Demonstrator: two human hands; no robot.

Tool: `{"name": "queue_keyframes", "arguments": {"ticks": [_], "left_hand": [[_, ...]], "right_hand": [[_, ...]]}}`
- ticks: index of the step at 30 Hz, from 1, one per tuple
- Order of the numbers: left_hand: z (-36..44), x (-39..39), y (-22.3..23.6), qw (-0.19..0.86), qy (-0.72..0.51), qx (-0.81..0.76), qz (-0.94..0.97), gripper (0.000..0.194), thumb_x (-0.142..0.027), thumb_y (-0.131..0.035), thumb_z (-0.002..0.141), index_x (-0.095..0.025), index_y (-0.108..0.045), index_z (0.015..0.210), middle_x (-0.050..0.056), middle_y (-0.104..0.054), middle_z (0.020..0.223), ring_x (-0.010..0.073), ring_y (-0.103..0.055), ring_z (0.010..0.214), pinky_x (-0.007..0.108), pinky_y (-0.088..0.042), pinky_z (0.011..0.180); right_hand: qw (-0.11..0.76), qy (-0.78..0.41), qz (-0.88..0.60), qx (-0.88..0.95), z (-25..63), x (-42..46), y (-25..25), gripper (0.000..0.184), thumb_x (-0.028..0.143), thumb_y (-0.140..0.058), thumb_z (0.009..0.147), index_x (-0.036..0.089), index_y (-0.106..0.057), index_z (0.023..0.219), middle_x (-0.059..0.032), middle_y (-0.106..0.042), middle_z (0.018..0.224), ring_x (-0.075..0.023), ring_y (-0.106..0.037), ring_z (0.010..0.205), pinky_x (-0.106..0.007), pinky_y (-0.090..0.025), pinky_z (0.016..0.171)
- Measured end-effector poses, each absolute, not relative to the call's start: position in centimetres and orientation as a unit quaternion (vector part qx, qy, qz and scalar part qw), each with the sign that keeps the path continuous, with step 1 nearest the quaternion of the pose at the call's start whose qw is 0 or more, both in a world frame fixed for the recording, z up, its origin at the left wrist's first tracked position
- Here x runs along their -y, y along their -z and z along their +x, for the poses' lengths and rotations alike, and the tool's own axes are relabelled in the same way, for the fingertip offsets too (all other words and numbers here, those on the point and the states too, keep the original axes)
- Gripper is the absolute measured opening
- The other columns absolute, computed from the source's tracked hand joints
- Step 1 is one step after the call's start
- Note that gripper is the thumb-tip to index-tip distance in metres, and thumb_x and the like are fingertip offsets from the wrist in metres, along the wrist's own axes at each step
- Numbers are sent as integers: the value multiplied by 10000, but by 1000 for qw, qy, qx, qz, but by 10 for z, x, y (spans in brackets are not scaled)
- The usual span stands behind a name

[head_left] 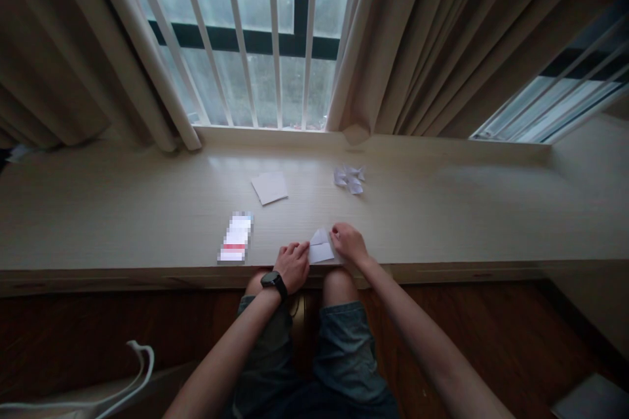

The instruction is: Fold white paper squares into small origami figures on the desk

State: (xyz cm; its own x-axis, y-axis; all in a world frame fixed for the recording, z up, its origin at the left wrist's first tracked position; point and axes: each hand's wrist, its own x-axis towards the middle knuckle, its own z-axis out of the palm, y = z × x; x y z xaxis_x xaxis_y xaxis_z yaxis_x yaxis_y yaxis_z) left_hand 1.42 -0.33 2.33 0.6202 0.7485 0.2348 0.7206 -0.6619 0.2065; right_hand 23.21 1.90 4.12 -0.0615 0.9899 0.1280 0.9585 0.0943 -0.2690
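A small white folded paper [320, 247] lies at the near edge of a pale wooden ledge [147, 209]. My left hand [293, 264], a black watch on its wrist, presses its curled fingers on the paper's left edge. My right hand [348, 240] pinches the paper's upper right corner with bent fingers. Farther back on the ledge lie a square stack of white sheets [269, 187] and a finished folded paper figure [350, 177].
A blurred white and red packet [236, 237] lies left of my hands. Barred windows [255, 33] and beige curtains [432, 46] stand behind the ledge. A white bag handle [140, 366] sits on the dark floor at lower left. My knees are under the ledge.
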Motion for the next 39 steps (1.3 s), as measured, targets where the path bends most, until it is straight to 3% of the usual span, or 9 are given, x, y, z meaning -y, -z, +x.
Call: {"name": "queue_keyframes", "arguments": {"ticks": [3, 6, 14, 20, 27, 32, 36, 39], "left_hand": [[24, 13, -25, 34, -152, -429, 890, 364, -249, -393, 905, -145, -542, 1220, 135, -512, 1298, 285, -453, 1132, 456, -380, 908], [30, 18, -26, 37, -140, -421, 895, 345, -228, -408, 885, -115, -560, 1173, 160, -528, 1262, 283, -467, 1133, 453, -384, 920], [12, -1, -28, 76, -123, -312, 939, 528, -209, -466, 830, -175, -433, 1356, 93, -451, 1417, 249, -352, 1333, 446, -254, 1096], [7, -8, -25, 85, -122, -276, 950, 547, -223, -484, 819, -145, -426, 1358, 139, -459, 1381, 269, -347, 1333, 460, -267, 1111], [10, -7, -41, 93, -125, -279, 948, 444, -249, -490, 837, -201, -504, 1278, 110, -545, 1244, 239, -491, 1172, 411, -347, 1055], [9, -2, -41, 92, -134, -298, 940, 431, -276, -486, 854, -227, -517, 1281, 75, -555, 1288, 232, -471, 1209, 418, -339, 1034], [8, 0, -34, 93, -142, -313, 934, 445, -283, -476, 864, -246, -507, 1306, 66, -544, 1328, 231, -458, 1244, 443, -318, 1047], [5, 0, -30, 101, -146, -305, 936, 448, -272, -474, 862, -237, -507, 1307, 70, -524, 1357, 233, -453, 1262, 450, -320, 1058]], "right_hand": [[213, -82, -581, 781, 224, 12, -35, 333, 342, -564, 854, 175, -573, 1143, -116, -598, 1170, -225, -520, 1100, -354, -383, 981], [224, -111, -520, 817, 218, 32, -26, 480, 372, -641, 800, 191, -541, 1233, -121, -548, 1277, -251, -473, 1199, -413, -356, 1043], [211, -131, -464, 850, 230, 32, -17, 454, 192, -632, 769, 193, -557, 1217, -133, -542, 1314, -248, -438, 1282, -472, -313, 1092], [200, -126, -456, 858, 233, 33, -16, 505, 82, -559, 762, 196, -552, 1254, -113, -537, 1342, -234, -405, 1320, -494, -269, 1107], [245, -210, -477, 818, 238, 18, -8, 283, 137, -526, 841, 248, -699, 1036, -29, -657, 1190, -188, -507, 1235, -390, -380, 1054], [247, -259, -540, 762, 235, 5, -20, 147, 221, -615, 815, 236, -734, 900, -21, -730, 963, -175, -629, 1010, -289, -468, 900], [219, -263, -579, 740, 231, -3, -31, 122, 277, -654, 788, 222, -732, 863, -19, -727, 857, -156, -647, 805, -251, -473, 770], [211, -274, -561, 752, 232, -6, -37, 138, 296, -633, 812, 212, -733, 854, -25, -721, 840, -149, -633, 782, -242, -458, 753]]}}
